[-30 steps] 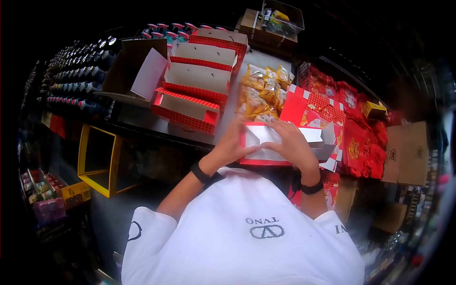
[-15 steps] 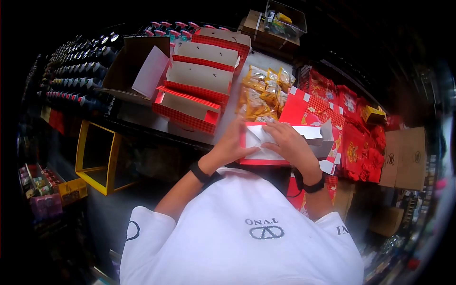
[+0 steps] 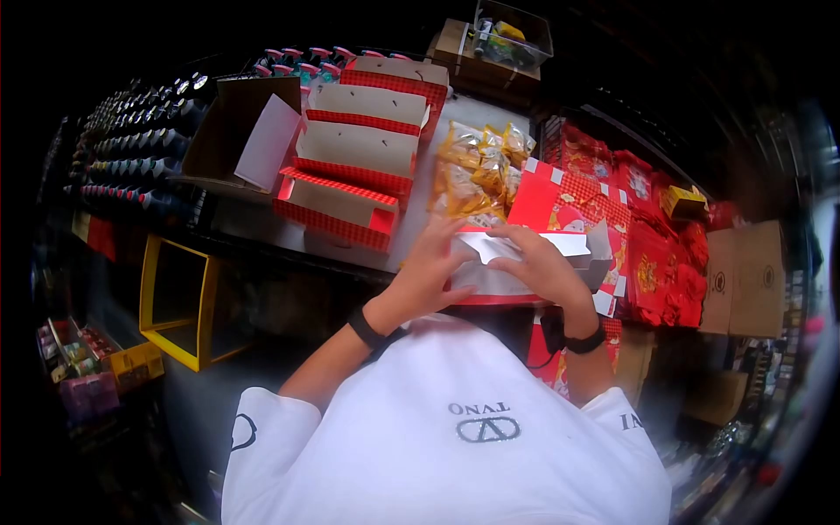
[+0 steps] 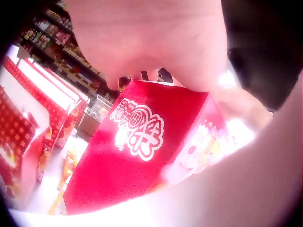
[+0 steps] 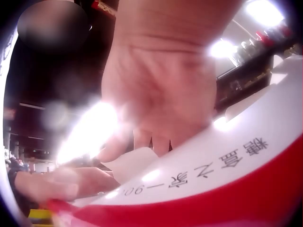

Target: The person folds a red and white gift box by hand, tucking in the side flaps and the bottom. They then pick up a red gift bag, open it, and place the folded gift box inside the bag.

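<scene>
An upright carton with red outer walls and a white inside, the box (image 3: pixel 500 284), lies in front of the person. My left hand (image 3: pixel 427 273) holds its left end, the thumb near the close edge and the fingers toward the far side. My right hand (image 3: pixel 544 269) reaches over the opening, its fingers extended on the white flaps. In the left wrist view, the left hand (image 4: pixel 151 42) covers the top edge of the red end (image 4: pixel 118 165) with white lettering. The right wrist view has the right hand (image 5: pixel 161 94) behind the white lettered edge (image 5: pixel 203 172), its fingertips hidden.
Open red-checked boxes (image 3: pixel 359 149) stand in a row at the back left, beside a brown carton (image 3: pixel 229 131). Yellow-wrapped packets (image 3: pixel 477 171) lie behind the hands. Flat printed cardboard (image 3: pixel 577 206) and red bags (image 3: pixel 656 271) are to the right. A yellow frame (image 3: pixel 206 311) stands lower left.
My left thumb has moved off the white flap toward the near edge, and the left hand is spread wider. The right hand has barely moved. The head view has shifted slightly.
</scene>
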Motion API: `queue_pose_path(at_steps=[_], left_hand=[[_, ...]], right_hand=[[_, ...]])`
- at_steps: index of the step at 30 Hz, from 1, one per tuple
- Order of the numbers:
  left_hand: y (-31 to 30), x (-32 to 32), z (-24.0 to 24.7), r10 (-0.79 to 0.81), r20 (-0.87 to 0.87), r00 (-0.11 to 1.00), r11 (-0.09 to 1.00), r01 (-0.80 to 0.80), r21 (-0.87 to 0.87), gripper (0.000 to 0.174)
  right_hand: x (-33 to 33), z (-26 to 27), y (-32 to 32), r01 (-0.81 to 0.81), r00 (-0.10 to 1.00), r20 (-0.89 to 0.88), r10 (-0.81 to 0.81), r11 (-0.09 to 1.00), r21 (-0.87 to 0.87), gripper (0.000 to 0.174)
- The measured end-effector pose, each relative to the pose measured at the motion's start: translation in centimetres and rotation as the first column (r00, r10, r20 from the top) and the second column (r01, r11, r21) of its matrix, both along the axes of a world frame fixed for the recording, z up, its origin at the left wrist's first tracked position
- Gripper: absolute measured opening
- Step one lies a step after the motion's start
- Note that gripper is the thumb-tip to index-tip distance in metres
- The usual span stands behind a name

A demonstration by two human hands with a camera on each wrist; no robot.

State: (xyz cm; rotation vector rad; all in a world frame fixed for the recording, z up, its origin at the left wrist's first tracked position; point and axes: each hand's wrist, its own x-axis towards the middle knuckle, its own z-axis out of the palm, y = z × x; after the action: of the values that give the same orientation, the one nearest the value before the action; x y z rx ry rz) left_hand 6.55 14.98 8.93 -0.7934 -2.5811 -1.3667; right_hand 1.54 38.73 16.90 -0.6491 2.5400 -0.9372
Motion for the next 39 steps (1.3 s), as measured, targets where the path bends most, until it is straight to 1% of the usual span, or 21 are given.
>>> queue_pose_path(at_steps=[3, 6, 9, 12, 18, 21, 24, 27, 30, 33, 36, 39], left_hand=[[0.3, 0.1, -0.3, -0.053, -0.015, 0.999, 0.998, 0.052, -0.040, 0.043], [0.5, 0.0, -0.3, -0.076, 0.035, 0.996, 0.997, 0.076, 0.014, 0.045], [0.5, -0.2, -0.6, -0.093, 0.090, 0.992, 0.995, 0.089, 0.045, 0.047], [0.4, -0.2, -0.8, -0.101, 0.103, 0.990, 0.992, 0.093, 0.080, 0.048], [0.1, -0.3, -1.6, -0.095, 0.120, 0.988, 0.989, 0.080, 0.122, 0.051], [0.1, -0.5, -1.9, -0.097, 0.119, 0.988, 0.988, 0.081, 0.133, 0.052], [0.2, -0.5, -1.9, -0.109, 0.091, 0.990, 0.991, 0.100, 0.092, 0.052], [0.3, -0.4, -1.9, -0.106, 0.097, 0.990, 0.985, 0.092, 0.143, 0.052], [0.2, -0.2, -1.7, -0.113, 0.077, 0.991, 0.990, 0.106, 0.094, 0.050], [0.4, -0.1, -1.6, -0.107, 0.095, 0.990, 0.992, 0.100, 0.076, 0.049], [0.3, -0.1, -1.7, -0.100, 0.070, 0.993, 0.993, 0.095, 0.070, 0.047], [0.2, -0.2, -1.8, -0.092, 0.072, 0.993, 0.993, 0.086, 0.079, 0.048]], right_hand=[[-0.7, -0.7, 0.4, -0.060, 0.998, -0.010, 0.059, 0.998, -0.013, 0.045], [-1.2, -0.8, 0.3, -0.056, 0.998, 0.027, 0.058, 0.997, -0.047, 0.042], [-1.3, 0.1, -0.3, -0.078, 0.997, -0.015, 0.078, 0.997, 0.003, 0.040], [-1.2, 0.0, -0.8, -0.076, 0.996, -0.053, 0.078, 0.996, 0.042, 0.040], [-1.1, -0.3, -1.3, -0.045, 0.994, -0.096, 0.051, 0.997, 0.063, 0.039], [-1.2, -1.0, -1.0, -0.068, 0.957, -0.269, 0.110, 0.985, 0.159, 0.036], [-1.4, -1.3, -0.6, -0.002, 0.899, -0.424, 0.108, 0.970, 0.242, 0.034], [-2.0, -0.3, -0.4, -0.059, 0.923, -0.359, 0.135, 0.975, 0.215, 0.035], [-1.5, 1.7, -1.2, -0.004, 0.989, -0.143, 0.034, 0.978, 0.207, 0.035], [-0.9, 1.2, -1.5, -0.004, 0.989, -0.137, 0.049, 0.950, 0.312, 0.035], [-0.9, 1.1, -1.9, -0.025, 0.986, -0.149, 0.075, 0.950, 0.313, 0.035], [-0.8, 0.5, -2.1, -0.008, 0.974, -0.213, 0.072, 0.958, 0.287, 0.034]])
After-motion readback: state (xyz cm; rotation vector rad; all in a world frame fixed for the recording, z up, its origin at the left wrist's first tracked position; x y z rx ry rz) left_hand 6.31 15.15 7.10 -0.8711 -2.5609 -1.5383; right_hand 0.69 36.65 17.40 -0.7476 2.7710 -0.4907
